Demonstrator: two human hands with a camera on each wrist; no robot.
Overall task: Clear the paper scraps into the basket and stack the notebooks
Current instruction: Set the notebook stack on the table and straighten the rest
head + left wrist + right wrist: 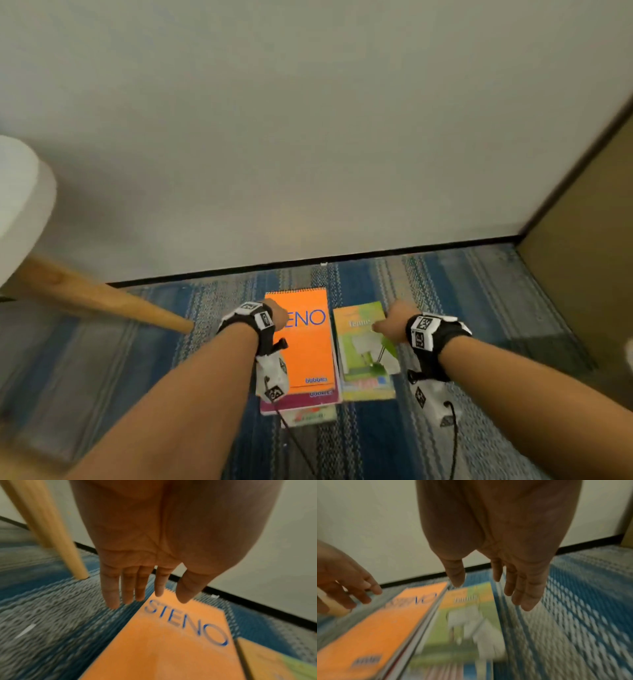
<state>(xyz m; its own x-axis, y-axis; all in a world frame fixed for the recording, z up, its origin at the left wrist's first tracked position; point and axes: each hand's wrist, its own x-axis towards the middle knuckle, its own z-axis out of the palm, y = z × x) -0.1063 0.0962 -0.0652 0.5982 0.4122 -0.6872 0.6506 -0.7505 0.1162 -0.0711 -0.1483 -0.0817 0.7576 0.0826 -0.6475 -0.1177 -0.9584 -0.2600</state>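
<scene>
An orange STENO notebook (305,346) (171,642) (385,622) lies on top of a magenta notebook (301,401), with another cover edge showing beneath, on the striped blue carpet. A green tennis notebook (359,356) (467,615) lies flat just to its right. My left hand (275,313) (142,588) hovers over the orange cover's top left corner, fingers straight and empty. Above the green notebook's top right part, my right hand (394,322) (491,595) also hangs open and holds nothing. A small white scrap (323,264) (215,596) lies by the baseboard. The basket is out of view.
A wooden leg (102,298) (51,534) under a white seat (20,198) slants down at the left, close to my left hand. The wall (308,137) stands right behind the notebooks. A brown panel (582,274) closes the right side. Another white sliver (25,630) lies on the carpet.
</scene>
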